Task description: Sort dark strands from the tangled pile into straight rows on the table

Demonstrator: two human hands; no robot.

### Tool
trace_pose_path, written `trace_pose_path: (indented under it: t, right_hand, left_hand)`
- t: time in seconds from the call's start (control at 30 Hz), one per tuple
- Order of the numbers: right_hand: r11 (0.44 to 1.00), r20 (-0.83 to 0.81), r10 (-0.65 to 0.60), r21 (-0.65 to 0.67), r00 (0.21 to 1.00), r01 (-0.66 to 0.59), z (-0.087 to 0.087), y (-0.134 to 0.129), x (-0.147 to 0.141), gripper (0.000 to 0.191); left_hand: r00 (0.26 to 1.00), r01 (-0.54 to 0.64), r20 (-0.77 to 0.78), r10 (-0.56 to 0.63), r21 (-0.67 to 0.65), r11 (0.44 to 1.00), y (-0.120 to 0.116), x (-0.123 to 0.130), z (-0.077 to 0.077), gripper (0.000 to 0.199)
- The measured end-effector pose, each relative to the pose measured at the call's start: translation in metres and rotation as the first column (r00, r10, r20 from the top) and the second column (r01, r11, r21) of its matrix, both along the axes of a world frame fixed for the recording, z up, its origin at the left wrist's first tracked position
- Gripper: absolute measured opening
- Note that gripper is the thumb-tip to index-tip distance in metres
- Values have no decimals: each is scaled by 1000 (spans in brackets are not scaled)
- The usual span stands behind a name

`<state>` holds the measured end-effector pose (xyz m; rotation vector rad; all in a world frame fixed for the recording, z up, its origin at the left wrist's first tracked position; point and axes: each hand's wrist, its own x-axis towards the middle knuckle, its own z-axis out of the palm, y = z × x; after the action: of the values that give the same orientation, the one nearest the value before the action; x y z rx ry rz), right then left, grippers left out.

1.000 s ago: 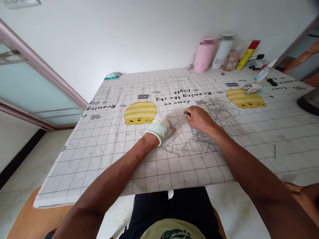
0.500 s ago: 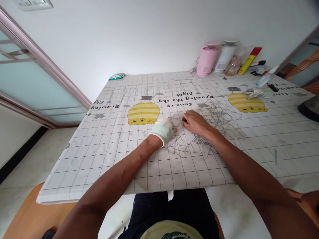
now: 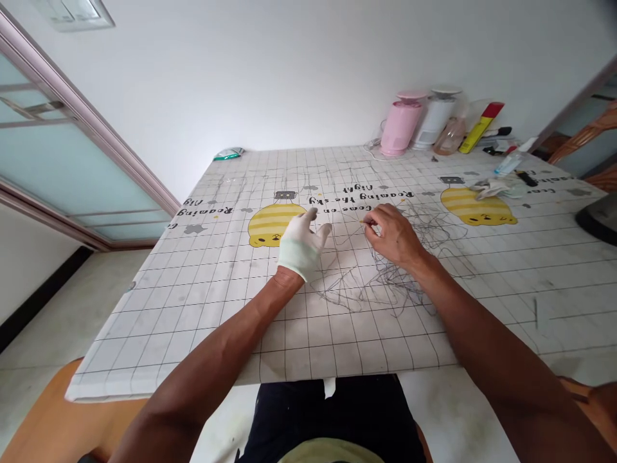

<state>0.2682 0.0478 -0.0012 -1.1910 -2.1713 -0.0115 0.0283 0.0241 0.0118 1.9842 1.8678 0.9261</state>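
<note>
One tangle of thin, looping strands [image 3: 401, 280]
My left hand [image 3: 304, 236], in one fabric glove [image 3: 297, 256], gapes; my bare right hand [image 3: 394, 236] pinches one tiny yellow bit [image 3: 362, 222].

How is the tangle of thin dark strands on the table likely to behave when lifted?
The tangle of strands is probably light for its spread, being so thin. It may be somewhat springy, since many loops keep wide, open curves. Where they cross, they would likely snag and drag others along.
</note>
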Motion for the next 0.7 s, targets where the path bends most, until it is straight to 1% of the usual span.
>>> trace_pose_path:
  t: [0.03,0.1,0.2,0.23,0.3,0.37,0.43,0.47,0.5,0.53,0.57,0.6,0.63,0.67,0.7]
  right_hand:
    - [1000,19,27,4,999,-28,3,-3,-1,15]
    - [996,72,88,-8,994,-87,7,-8,-5,16]
    - [986,116,163,-38,980,-160,10,-14,-12,19]
    - [983,113,182,-40,977,-179,10,-16,-14,20]
    - [977,82,213,-44,974,-210,11,-19,-17,20]
    - [973,-8,219,-68,976,-219,12,-22,-19,17]
    - [976,-183,161,-118,970,-184,14,-23,-18,14]
    - [975,-296,110,-155,949,-161,14,-22,-17,16]
    - [969,-414,52,-197,909,-146,14,-20,-15,21]
    - [958,-525,-4,-248,851,-148,13,-18,-13,27]
    - [933,-615,-55,-312,787,-178,11,-15,-11,34]
    - [890,-676,-103,-391,730,-236,9,-12,-10,41]
    - [820,-705,-148,-479,693,-313,6,-9,-9,48]
    - [721,-710,-187,-568,678,-396,4,-7,-10,54]
    - [597,-698,-218,-648,682,-473,2,-6,-11,60]
  left_hand:
    - [999,-9,47,9,-13,1000,0,-3,2,49]
    - [997,18,72,-15,-41,999,1,-6,4,48]
    - [996,91,8,-91,-110,990,2,-8,3,36]
    - [991,127,-26,-131,-135,983,1,-8,1,33]
    - [974,197,-78,-211,-158,968,0,-9,-2,32]
    - [968,229,-68,-240,-144,963,-1,-11,-5,32]
    - [980,196,-1,-197,-113,974,-2,-13,-8,29]
    - [985,168,42,-165,-100,981,-2,-14,-10,28]
    - [987,143,84,-136,-89,986,-2,-15,-11,26]
    - [986,118,123,-109,-73,990,-2,-16,-13,25]
    - [983,95,161,-86,-51,994,-2,-16,-15,23]
    - [977,79,200,-72,-26,997,-2,-16,-16,21]
    - [970,65,235,-64,4,998,-2,-16,-18,19]
    - [963,59,263,-67,39,998,-3,-15,-19,17]
    - [957,55,279,-76,85,995,-4,-15,-20,16]
